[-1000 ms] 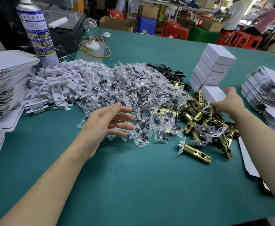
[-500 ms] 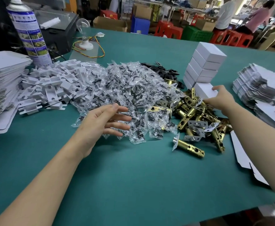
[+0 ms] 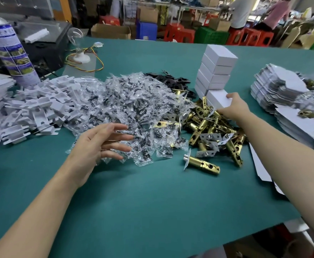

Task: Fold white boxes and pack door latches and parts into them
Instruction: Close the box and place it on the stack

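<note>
Right hand [image 3: 234, 107] seemingly around white box [image 3: 217, 98]

Bare forearms [image 3: 41, 211]; left hand [image 3: 98, 144], right hand [image 3: 235, 107] bare.

a packing workshop: heaped door latches [image 3: 215, 125], stacked white boxes [image 3: 215, 69].

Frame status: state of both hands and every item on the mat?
left hand: open, fingers spread over the screw packets
right hand: grips the white box
white box: closed, low beside the box stack
box stack: closed boxes, upright
screw packets: in clear bags, heaped
latches: loose heap; lone latch lies apart from it
box blanks: flat, unfolded, stacked
spray can: upright
</note>
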Available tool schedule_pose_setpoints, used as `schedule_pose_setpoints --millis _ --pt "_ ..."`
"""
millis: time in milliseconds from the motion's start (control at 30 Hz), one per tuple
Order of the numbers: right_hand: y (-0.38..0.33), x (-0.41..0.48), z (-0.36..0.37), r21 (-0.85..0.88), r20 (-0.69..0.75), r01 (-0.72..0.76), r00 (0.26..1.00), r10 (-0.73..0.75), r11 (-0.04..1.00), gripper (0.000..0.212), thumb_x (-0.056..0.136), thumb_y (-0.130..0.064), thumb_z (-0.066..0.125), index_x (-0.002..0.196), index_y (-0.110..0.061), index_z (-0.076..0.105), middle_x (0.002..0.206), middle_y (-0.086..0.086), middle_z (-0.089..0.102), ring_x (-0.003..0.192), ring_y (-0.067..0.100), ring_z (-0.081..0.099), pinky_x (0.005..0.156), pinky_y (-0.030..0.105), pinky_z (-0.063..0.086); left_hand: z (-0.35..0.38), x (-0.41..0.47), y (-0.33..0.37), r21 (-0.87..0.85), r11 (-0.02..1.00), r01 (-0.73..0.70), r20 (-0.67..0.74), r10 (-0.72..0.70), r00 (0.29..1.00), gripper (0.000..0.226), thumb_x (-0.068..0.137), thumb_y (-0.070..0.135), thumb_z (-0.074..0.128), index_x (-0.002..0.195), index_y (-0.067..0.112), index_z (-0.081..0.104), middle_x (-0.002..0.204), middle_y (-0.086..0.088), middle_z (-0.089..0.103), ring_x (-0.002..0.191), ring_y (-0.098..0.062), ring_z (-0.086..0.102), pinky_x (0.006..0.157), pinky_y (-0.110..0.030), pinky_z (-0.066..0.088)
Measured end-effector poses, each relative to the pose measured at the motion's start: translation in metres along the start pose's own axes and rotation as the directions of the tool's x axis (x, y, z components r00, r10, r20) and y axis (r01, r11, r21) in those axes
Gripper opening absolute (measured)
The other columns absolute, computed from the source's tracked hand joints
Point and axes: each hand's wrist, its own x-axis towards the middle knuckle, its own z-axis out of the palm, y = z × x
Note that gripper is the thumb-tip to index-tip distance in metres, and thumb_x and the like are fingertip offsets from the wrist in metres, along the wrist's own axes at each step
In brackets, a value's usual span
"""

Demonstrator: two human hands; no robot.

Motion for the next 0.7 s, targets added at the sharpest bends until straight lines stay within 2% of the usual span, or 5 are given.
schedule_pose_setpoints --millis 200,333,467,567,700 --pt "-0.008 -0.005 -0.011 -0.106 0.061 0.012 0.998 -0.005 0.994 0.079 0.088 -0.035 0.077 0.154 -0.02 0.037 0.147 0.022 0.041 0.129 0.042 0.049 0.11 0.057 0.043 -0.006 0.0 0.004 0.034 0.999 -0.036 -0.056 0.038 0.998 0.038 0.094 0.047 0.054 0.111 0.021 0.077 0.112 -0.012 0.079 0.087 -0.027 0.078 0.065 -0.027 0.064" --pt "-0.035 -0.026 -0.021 0.037 -0.244 0.179 0.956 -0.165 0.983 0.053 0.086 -0.027 0.071 0.137 -0.021 0.054 0.145 0.013 0.042 0.133 0.032 0.047 0.113 0.054 0.037 -0.025 0.014 0.015 0.088 0.993 -0.084 -0.196 0.1 0.975 0.025 0.101 0.033 0.055 0.109 0.023 0.077 0.11 -0.009 0.079 0.088 -0.024 0.079 0.066 -0.027 0.064" --pt "-0.088 -0.088 0.004 0.21 -0.425 0.516 0.813 -0.397 0.831 0.029 0.087 -0.02 0.066 0.117 -0.021 0.064 0.122 0.0 0.052 0.113 0.013 0.049 0.101 0.026 0.042 -0.043 0.037 0.022 0.302 0.944 -0.133 -0.335 0.235 0.912 0.027 0.108 0.011 0.052 0.105 0.026 0.074 0.106 -0.003 0.079 0.092 -0.018 0.077 0.067 -0.027 0.063" --pt "-0.125 -0.139 0.048 0.253 -0.369 0.662 0.74 -0.562 0.706 0.022 0.091 -0.018 0.068 0.113 -0.018 0.065 0.115 -0.001 0.054 0.111 0.014 0.052 0.101 0.03 0.045 -0.06 0.05 0.031 0.596 0.797 -0.093 -0.417 0.407 0.813 0.021 0.102 0.012 0.058 0.102 0.026 0.074 0.106 -0.002 0.076 0.094 -0.013 0.069 0.079 -0.039 0.061" --pt "-0.143 -0.183 0.103 0.275 -0.206 0.726 0.685 -0.698 0.631 0.025 0.092 -0.017 0.069 0.117 -0.014 0.066 0.122 0.003 0.057 0.118 0.019 0.052 0.106 0.041 0.043 -0.09 0.054 0.059 0.825 0.565 0.008 -0.355 0.508 0.785 0.017 0.096 0.015 0.062 0.105 0.025 0.073 0.107 -0.009 0.072 0.089 -0.016 0.064 0.081 -0.03 0.055"
